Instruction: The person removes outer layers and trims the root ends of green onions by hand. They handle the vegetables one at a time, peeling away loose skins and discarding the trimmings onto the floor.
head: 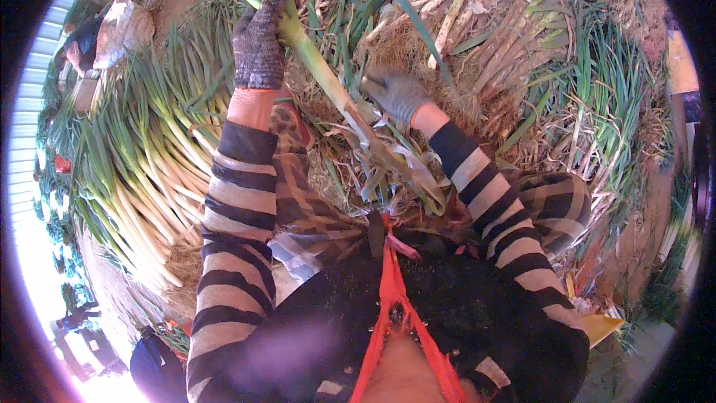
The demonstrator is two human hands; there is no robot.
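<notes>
My left hand [260, 39], in a grey knitted glove, is closed around the green upper part of a large green onion [324, 75]. The stalk slants down to the right towards my lap, with peeled, dry outer leaves [408, 168] hanging about its lower end. My right hand [394, 92], gloved and blurred, is just right of the stalk; a gap shows between them, and I cannot make out its fingers well. Beyond it lie roots and untrimmed green onions [447, 28]. A long green leaf [414, 17] crosses above my right hand.
On the left lies a large row of pale-stemmed green onions [151, 179]. More leafy onions [604, 84] are heaped on the right. Peeled leaf scraps [335, 162] cover the ground between my legs. A person [84, 45] is partly visible at upper left, near a pale sack [124, 31].
</notes>
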